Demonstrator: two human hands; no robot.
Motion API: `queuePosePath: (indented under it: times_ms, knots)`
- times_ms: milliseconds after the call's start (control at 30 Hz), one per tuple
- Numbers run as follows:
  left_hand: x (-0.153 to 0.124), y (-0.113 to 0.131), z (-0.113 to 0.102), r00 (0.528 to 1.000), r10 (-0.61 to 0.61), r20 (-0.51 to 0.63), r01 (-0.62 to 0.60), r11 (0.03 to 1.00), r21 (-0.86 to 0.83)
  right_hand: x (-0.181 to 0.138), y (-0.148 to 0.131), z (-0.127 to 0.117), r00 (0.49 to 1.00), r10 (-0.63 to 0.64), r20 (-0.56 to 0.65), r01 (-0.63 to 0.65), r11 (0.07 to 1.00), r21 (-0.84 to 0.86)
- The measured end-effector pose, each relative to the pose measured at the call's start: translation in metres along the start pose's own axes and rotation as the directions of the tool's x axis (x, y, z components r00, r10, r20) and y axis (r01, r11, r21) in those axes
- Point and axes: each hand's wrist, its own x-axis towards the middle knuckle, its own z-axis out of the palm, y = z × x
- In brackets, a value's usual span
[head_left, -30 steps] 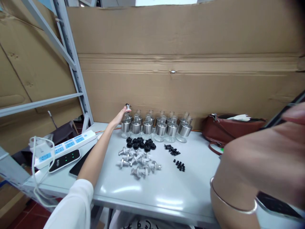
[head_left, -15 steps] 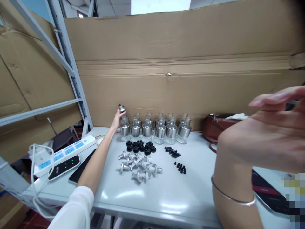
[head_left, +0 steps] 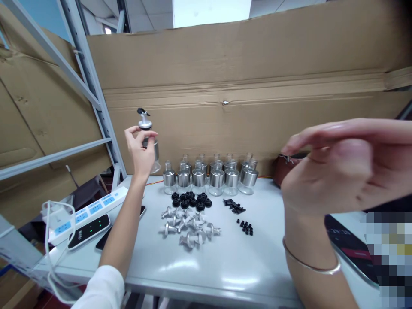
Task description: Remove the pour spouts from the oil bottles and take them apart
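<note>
My left hand is closed around a glass bottle with a metal band, lifted above the table at the back left. A silver pourer top with a black tip sits on its neck. My right hand is raised close to the camera at the right, fingers curled in and thumb folded against them; nothing shows in it. Several more glass bottles stand in two rows without tops. In front lie black ribbed stoppers, silver pourer parts, black spout pieces and small black caps.
A white power strip, a black device with green lights and a dark phone lie at the left. A red-brown bag and another phone are at the right. Cardboard walls the back; a metal frame stands left.
My left hand has lifted the topped bottle up and to the left, away from the row. My right hand has moved left in view and its fingers have curled in.
</note>
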Motion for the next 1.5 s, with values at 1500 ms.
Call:
queuePosePath:
  times_ms: [1500]
  knots:
    - [-0.052,0.089,-0.007,-0.077,0.150,0.986,-0.099,0.983,-0.157,-0.012,0.009,0.031,0.164,0.405,0.899,-0.255,0.898,-0.358]
